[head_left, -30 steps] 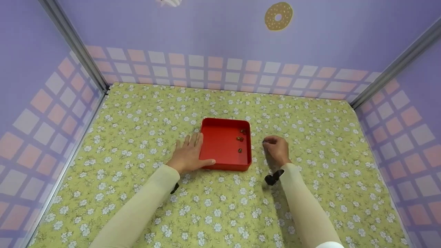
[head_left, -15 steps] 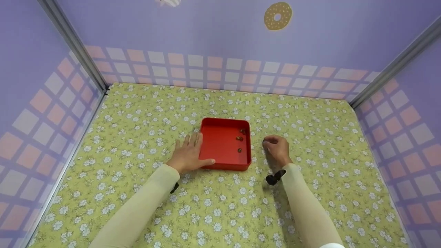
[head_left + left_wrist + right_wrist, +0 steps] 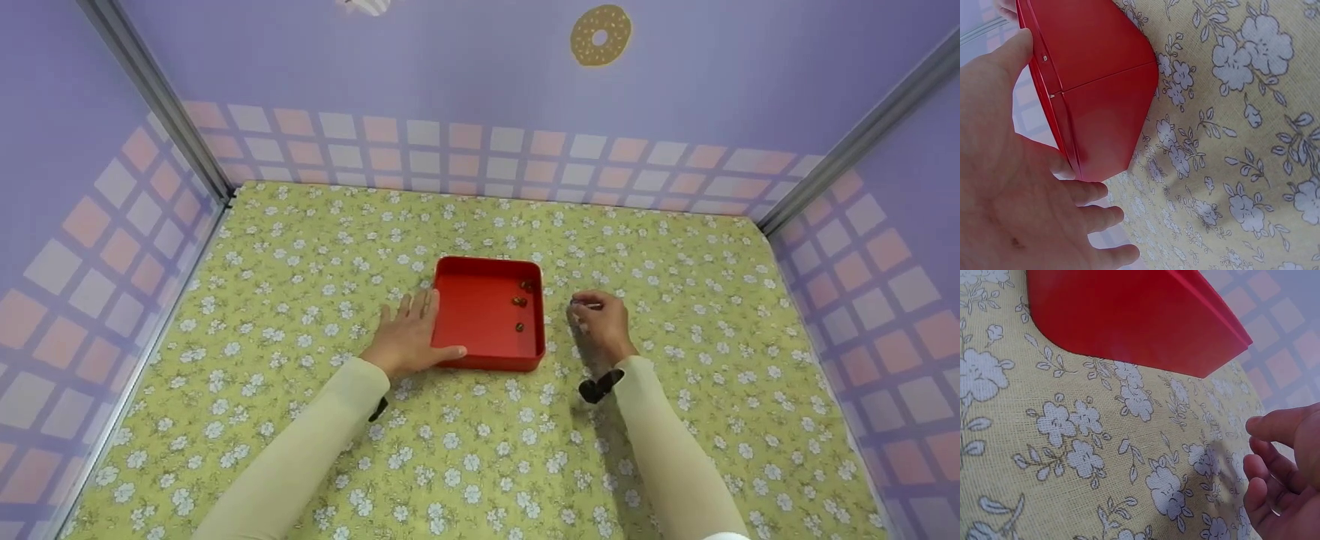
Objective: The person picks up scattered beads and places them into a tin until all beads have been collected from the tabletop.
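Observation:
A square red box (image 3: 480,364) with low walls sits mid-table. Small brownish-green pieces (image 3: 519,301) lie along the right side of its floor, too small to identify. My left hand (image 3: 405,341) rests at the box's left wall, with fingers spread and the thumb over the front left corner. In the left wrist view, its fingers (image 3: 1100,219) stretch beside the red wall. To the right of the box, my right hand (image 3: 604,326) is apart from it, just over the cloth. Its fingers are bent and the thumb tip is near them. A tiny dark spot shows at the fingertips, too unclear to identify.
A yellow cloth with white flowers (image 3: 465,450) covers the table. Purple walls (image 3: 450,67) with pink and white squares enclose the back and both sides, with grey metal posts (image 3: 161,82) at the far corners. Dark wrist-worn pieces (image 3: 598,388) show at the sleeves.
My right hand's fingertips have shifted slightly, with the index finger a little straighter and farther from the thumb. The left hand, the box and the pieces inside stay in place.

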`<move>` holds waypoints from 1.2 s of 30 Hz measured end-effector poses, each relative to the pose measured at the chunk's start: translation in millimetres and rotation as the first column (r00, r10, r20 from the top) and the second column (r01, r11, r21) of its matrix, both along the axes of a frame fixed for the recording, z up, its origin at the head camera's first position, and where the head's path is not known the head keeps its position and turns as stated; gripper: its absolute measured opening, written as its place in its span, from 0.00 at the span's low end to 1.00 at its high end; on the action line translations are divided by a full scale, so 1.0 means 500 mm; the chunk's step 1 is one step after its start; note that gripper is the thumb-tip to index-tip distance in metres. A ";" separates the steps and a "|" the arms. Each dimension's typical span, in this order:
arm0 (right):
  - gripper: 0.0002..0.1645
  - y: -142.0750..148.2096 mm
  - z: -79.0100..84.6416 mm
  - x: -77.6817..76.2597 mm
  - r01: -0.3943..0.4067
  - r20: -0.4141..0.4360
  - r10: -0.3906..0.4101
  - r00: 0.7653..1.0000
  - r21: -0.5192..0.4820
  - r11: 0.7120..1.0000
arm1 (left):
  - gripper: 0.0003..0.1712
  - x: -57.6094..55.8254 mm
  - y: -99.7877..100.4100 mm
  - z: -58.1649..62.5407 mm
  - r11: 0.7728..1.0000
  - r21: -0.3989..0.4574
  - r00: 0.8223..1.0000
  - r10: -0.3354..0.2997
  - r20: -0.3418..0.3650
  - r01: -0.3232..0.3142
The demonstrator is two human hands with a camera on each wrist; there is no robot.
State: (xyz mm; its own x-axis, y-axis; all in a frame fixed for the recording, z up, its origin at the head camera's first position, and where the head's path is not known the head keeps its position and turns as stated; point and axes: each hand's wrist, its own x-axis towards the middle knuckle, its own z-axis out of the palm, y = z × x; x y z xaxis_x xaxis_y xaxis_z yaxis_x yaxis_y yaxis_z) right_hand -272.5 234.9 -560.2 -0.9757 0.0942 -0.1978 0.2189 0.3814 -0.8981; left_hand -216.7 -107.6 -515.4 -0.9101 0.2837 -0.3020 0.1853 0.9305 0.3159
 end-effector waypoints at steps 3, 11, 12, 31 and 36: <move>0.16 -0.001 0.004 0.002 -0.007 0.006 0.007 1.000 -0.001 1.000 | 0.64 0.001 0.000 0.001 1.000 -0.010 1.000 0.000 -0.002 0.000; 0.17 -0.005 0.012 0.005 -0.026 -0.011 0.025 1.000 -0.017 1.000 | 0.63 0.002 0.001 0.002 1.000 -0.020 1.000 -0.004 -0.016 0.004; 0.17 -0.005 0.013 0.005 -0.029 -0.017 0.028 0.999 -0.019 0.999 | 0.63 0.002 0.001 0.002 1.000 -0.023 1.000 -0.004 -0.017 0.004; 0.17 -0.027 0.031 0.010 -0.039 -0.123 0.034 0.992 -0.041 0.998 | 0.64 0.002 0.000 -0.002 1.000 -0.007 1.000 -0.001 -0.017 0.001; 0.15 -0.033 0.037 0.014 -0.048 -0.125 0.040 0.991 -0.062 0.997 | 0.64 0.002 0.000 -0.002 1.000 -0.014 1.000 -0.007 -0.020 0.007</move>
